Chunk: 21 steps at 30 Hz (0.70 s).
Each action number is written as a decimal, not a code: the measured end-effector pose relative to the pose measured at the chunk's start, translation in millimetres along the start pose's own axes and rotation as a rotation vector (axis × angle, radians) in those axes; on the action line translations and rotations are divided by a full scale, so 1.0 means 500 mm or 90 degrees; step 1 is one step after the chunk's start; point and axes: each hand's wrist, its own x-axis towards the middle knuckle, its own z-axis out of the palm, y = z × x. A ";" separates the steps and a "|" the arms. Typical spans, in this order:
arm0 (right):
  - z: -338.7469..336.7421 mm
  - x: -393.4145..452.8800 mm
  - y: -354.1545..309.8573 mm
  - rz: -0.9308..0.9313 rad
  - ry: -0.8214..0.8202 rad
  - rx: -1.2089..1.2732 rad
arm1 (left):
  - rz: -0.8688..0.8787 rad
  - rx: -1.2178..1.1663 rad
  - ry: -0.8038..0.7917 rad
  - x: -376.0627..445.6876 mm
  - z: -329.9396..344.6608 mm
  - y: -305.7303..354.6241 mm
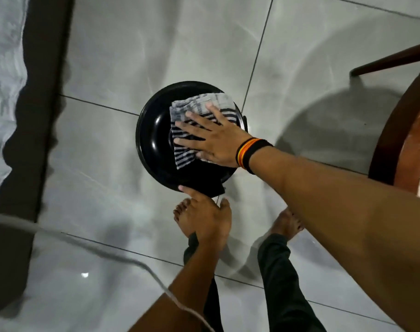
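Note:
A round glossy black object (153, 137), like a shallow dish or fan base, is held above the tiled floor. A striped grey, white and black cloth (199, 106) lies across its right half. My right hand (211, 137), with a striped band at the wrist, lies flat on the cloth, its fingers spread and straight, and presses it onto the black surface. My left hand (206, 216) holds the object's near rim from below, with the index finger along the edge and the thumb up beside it.
Grey glossy floor tiles (108, 56) fill the view. A dark-edged bed or mattress with white fabric (5, 80) runs down the left. A wooden round table (405, 130) stands at the right. A white cable (108, 250) crosses the lower left. My bare feet (288, 224) stand below the object.

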 end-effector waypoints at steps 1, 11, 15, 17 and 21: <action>0.003 0.003 -0.005 0.006 0.008 0.001 | -0.007 -0.027 -0.002 0.004 -0.014 -0.004; -0.005 0.006 -0.014 0.044 0.016 0.001 | 0.405 0.282 -0.076 0.228 -0.291 0.039; -0.012 0.007 -0.016 0.048 -0.007 0.011 | 0.425 0.403 -0.127 0.281 -0.316 0.084; -0.017 0.011 -0.018 0.061 -0.015 0.022 | 0.406 0.420 -0.137 0.279 -0.311 0.091; -0.022 0.030 -0.013 0.087 -0.003 0.039 | 0.389 0.400 -0.135 0.285 -0.305 0.089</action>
